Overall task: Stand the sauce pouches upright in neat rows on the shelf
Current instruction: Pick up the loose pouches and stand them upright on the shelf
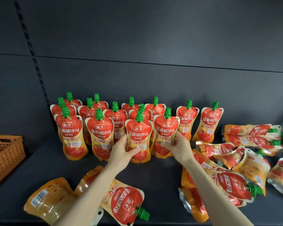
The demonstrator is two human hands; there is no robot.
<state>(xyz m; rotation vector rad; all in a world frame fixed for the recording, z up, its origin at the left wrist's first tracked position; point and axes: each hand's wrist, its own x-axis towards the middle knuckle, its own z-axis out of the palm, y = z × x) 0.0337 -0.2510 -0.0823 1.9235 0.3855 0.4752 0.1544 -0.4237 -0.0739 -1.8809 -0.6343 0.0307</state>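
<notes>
Head: fingers [124, 141] around two upright pouches [138, 132]

**A dark shelving bay under soft indoor light**

A matt, charcoal-grey shelf [162, 175] runs the width of the view and meets a flat back panel [153, 30] of the same dark tone. One thin horizontal seam [153, 63] crosses the panel about halfway up. At the left, a slotted upright [33, 54] punched with a column of small bracket holes slants up and out of the top of the frame, dividing this bay from the next. An orange perforated plastic basket [5, 154] with a cut-out handle sits at the far left edge. The light is even and throws only faint shadows on the shelf.
</notes>
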